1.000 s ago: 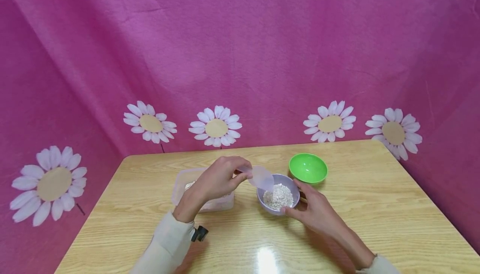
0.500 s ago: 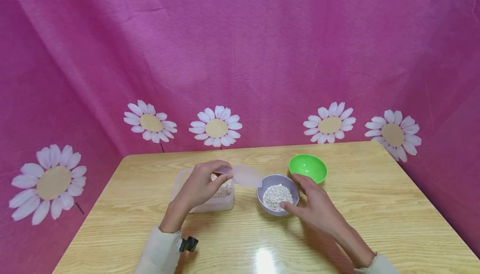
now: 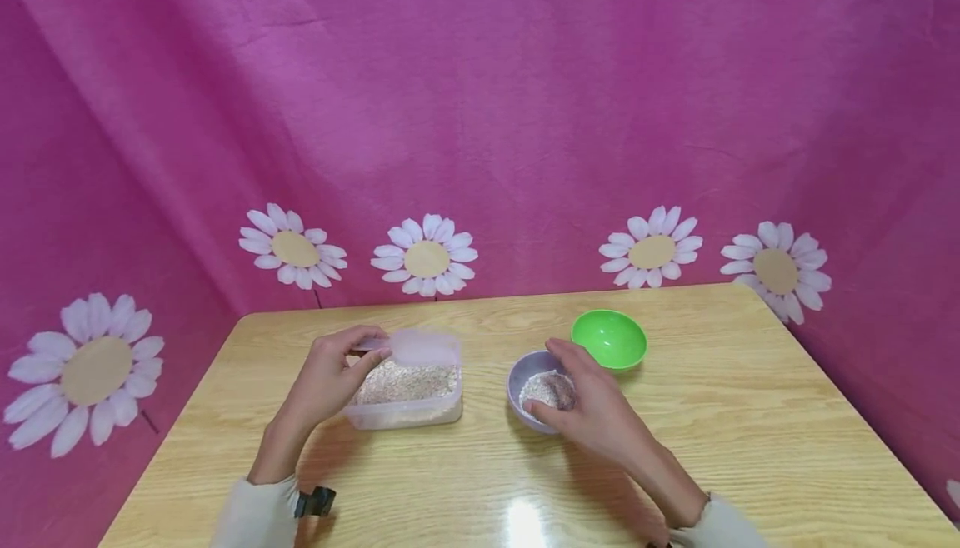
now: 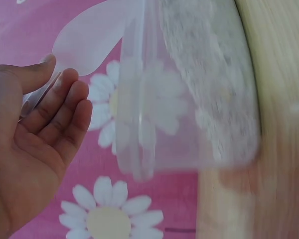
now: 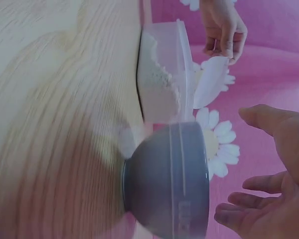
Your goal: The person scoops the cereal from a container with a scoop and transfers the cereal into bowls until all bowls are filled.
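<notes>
White glare (image 3: 525,525) on the tabletop (image 3: 750,415) (wrist views rather blurry).

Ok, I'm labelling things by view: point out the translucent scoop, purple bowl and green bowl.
Translucent scoop (image 4: 85,44), left wrist view: its broad blade.
Purple bowl (image 3: 529,364), head view: inner wall.
Green bowl (image 3: 609,341), head view: inner surface.

The purple bowl's (image 5: 157,174) lettering (image 5: 184,215) is too blurred to read; the left wrist view crops the tub (image 4: 162,94).

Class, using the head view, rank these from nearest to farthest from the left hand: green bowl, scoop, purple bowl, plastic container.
1. The scoop: held in the left hand.
2. The plastic container: just below the scoop.
3. The purple bowl: to the container's right.
4. The green bowl: farthest right, behind the purple bowl.
</notes>
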### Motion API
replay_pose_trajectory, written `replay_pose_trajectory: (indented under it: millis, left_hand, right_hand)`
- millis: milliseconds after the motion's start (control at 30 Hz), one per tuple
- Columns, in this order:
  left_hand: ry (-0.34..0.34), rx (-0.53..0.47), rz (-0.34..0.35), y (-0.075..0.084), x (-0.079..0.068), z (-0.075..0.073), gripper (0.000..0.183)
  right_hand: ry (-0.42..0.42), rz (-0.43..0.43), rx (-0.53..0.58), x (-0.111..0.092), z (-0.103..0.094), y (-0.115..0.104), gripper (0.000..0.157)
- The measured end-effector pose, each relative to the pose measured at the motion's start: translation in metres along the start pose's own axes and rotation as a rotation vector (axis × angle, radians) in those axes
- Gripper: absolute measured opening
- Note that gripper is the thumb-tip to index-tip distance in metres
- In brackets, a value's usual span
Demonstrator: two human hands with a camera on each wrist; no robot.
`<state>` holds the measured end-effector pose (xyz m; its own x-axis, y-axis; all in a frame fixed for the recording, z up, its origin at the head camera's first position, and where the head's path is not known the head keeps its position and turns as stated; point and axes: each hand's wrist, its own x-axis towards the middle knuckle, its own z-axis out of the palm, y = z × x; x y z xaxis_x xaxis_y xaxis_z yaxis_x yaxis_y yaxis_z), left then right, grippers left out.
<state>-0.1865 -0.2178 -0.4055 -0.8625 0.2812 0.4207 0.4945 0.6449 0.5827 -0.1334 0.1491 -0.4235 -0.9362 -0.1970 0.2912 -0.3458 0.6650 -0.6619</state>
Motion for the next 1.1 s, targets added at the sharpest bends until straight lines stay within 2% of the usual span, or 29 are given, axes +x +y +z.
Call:
replay_pose_trajectory:
  millis: [167,333,633,833,1100]
  left_hand:
    - [-0.012,0.053,-0.026,-0.013,-0.013,-0.016,0.017]
    - [-0.074,0.097,-0.034,-0.020,-0.017,-0.031,0.016]
    - [-0.211,0.181,0.044,-0.026,-0.010,-0.057,0.007]
    - [-0.245,0.218,0.075,-0.026,-0.006,-0.068,0.006]
    - [-0.283,0.229,0.097,-0.024,-0.003,-0.071,0.008]
  right_hand:
    - [-0.036,-0.006,0.006,0.007,0.014,-0.014,0.084]
    - [-0.090,0.012,0.027,0.012,0.027,-0.028,0.086]
    - [-0.129,-0.005,0.121,0.021,0.053,-0.048,0.087]
    - [-0.152,-0.032,0.143,0.026,0.068,-0.054,0.085]
    - [-0.175,-0.024,0.169,0.031,0.085,-0.056,0.088]
